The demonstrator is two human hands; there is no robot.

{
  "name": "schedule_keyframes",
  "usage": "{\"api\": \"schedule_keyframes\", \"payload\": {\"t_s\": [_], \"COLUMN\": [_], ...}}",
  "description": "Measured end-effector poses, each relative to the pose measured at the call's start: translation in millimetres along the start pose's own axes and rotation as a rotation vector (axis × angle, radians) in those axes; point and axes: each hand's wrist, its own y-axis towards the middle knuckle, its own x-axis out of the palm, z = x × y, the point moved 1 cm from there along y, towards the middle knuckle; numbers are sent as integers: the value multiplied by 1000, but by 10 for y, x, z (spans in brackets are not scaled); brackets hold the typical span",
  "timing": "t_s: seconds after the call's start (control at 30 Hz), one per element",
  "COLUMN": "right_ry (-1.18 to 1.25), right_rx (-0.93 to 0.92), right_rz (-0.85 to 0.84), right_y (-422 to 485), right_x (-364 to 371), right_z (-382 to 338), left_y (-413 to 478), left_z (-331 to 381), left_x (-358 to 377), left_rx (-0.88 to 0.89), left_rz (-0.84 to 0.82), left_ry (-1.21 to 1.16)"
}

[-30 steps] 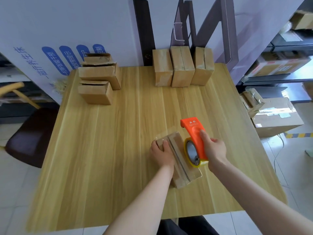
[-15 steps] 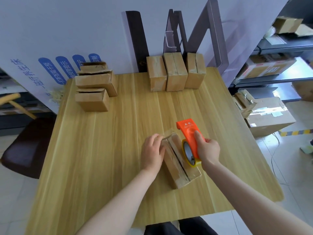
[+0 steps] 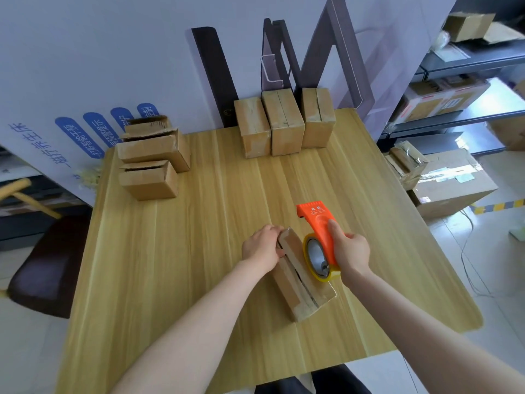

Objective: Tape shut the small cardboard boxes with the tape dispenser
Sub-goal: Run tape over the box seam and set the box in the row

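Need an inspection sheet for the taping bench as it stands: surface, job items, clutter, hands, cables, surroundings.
Surface: wooden table, light grain, no damage seen.
Job's things: small cardboard box lies near the front edge, top seam gaping; orange tape dispenser held over its right side. A row of three boxes stands at the back edge; a cluster of open boxes sits rear left, flaps loose.
Clutter: pale shredded material beside the rear left corner.
Grippers: left hand grips the box's far end; right hand grips the dispenser.
Cables: thin cable on the floor, right.
Surroundings: shelving with cartons, large carton on the floor, dark seat left.
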Motion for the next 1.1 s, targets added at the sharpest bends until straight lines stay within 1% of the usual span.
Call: {"api": "schedule_keyframes", "payload": {"t_s": [0.17,0.37,0.43,0.53,0.67,0.73,0.8,0.83,0.9,0.97,1.03,1.1], "right_ry": [-9,-76,-81,-60,-43,-45,-46,-47,-43,-43,-51,-51], "right_rx": [-29,-91,-95,-72,-65,-68,-69,-70,-67,-67,-73,-74], "right_rz": [-2,22,35,36,25,23,22,24,27,27,24,21], "right_y": [28,-57,-66,-46,-37,-51,-59,-55,-56,-51,-52,-57], "right_x": [-4,70,83,72,43,46,49,48,36,27,27,32], "right_z": [37,73,79,90,92,85,83,88,90,100,98,86], "left_y": [169,334,356,379,369,322,258,212,93,-45,-177,-275], "left_z": [38,202,263,302,275,264,233,195,78,-60,-161,-187], "left_x": [-120,-265,-286,-290,-279,-246,-192,-170,-144,-71,60,176], "left_rx": [64,117,135,171,211,230,170,90,-70,-145,-181,-238], "left_rz": [-211,-397,-438,-475,-471,-427,-339,-275,-73,131,242,281], "left_ry": [146,342,405,439,451,455,385,287,47,-91,-161,-281]}}
